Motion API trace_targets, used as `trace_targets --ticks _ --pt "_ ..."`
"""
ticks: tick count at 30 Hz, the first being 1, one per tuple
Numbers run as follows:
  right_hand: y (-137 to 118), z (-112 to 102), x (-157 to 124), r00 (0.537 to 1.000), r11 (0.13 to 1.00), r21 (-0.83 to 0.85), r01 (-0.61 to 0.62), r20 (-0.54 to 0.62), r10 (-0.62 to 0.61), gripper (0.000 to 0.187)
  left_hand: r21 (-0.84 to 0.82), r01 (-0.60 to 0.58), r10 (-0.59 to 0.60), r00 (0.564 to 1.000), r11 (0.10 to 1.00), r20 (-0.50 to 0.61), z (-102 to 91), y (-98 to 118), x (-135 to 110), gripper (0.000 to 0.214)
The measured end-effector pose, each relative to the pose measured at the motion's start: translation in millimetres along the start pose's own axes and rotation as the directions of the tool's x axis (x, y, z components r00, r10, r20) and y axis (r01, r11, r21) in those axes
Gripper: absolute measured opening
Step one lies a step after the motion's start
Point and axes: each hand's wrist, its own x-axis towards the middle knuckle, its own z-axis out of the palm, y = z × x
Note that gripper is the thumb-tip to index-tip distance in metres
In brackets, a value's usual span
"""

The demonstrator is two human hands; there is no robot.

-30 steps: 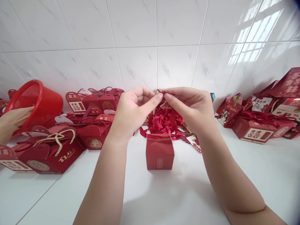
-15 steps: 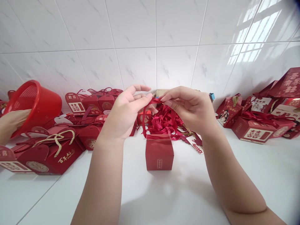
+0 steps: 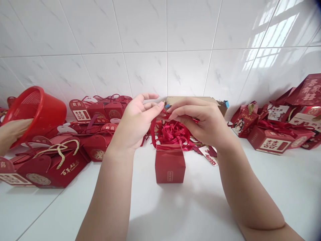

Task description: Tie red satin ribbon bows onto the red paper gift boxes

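A small red gift box (image 3: 170, 164) stands upright on the white table in front of me. From its top rises a red ribbon (image 3: 153, 132), which runs up to my fingers. My left hand (image 3: 140, 117) pinches the ribbon between thumb and fingers, above and left of the box. My right hand (image 3: 200, 118) is closed on the ribbon too, just to the right, its fingertips near those of the left. Behind the box lies a heap of loose red ribbons (image 3: 175, 132), partly hidden by my hands.
At left, another person's hand (image 3: 17, 134) is inside a red plastic basket (image 3: 51, 105). Red gift boxes (image 3: 67, 165) crowd the left side; more red boxes (image 3: 273, 140) are piled at right. A cardboard box (image 3: 193, 99) stands against the tiled wall. A printed tag (image 3: 208, 155) lies beside the ribbons.
My right hand has lowered slightly, and the ribbon between my hands has come down with it. The cardboard box behind shows more. The red gift box stays in place.
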Motion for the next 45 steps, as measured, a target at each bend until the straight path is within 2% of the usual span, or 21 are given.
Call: trace_targets --ticks 8,14,27,34,41,45 --pt "-3.1 2.4 1.6 0.997 0.997 -0.012 -0.082 -0.012 0.081 0.022 0.012 -0.024 0.024 1.000 1.000 -0.006 -1.9 4.2 -2.1 0.014" --pt "0.4 3.6 1.1 0.996 0.996 -0.044 -0.078 -0.057 0.075 0.022 0.048 -0.014 0.013 1.000 0.999 0.016 -2.2 5.8 -2.8 0.012" --pt "2.0 4.5 -0.1 0.997 0.996 -0.041 -0.073 -0.038 0.072 0.022 0.058 0.023 -0.025 0.999 0.998 0.027 -0.9 10.8 -3.7 0.019" --pt "3.4 5.5 -0.9 0.996 0.997 -0.020 -0.075 -0.038 0.075 0.023 0.035 0.030 -0.032 0.998 0.999 0.045 -1.8 10.4 -2.5 0.014" --pt "2.6 1.0 0.7 0.994 0.997 0.028 -0.076 -0.082 0.078 0.018 0.032 -0.069 0.068 0.997 0.997 0.046 0.4 7.9 -4.5 0.010" --pt "1.5 1.0 0.4 0.986 0.991 0.044 -0.124 -0.105 0.128 0.017 0.127 -0.134 0.142 0.989 0.983 -0.052 6.1 8.3 -7.2 0.009"
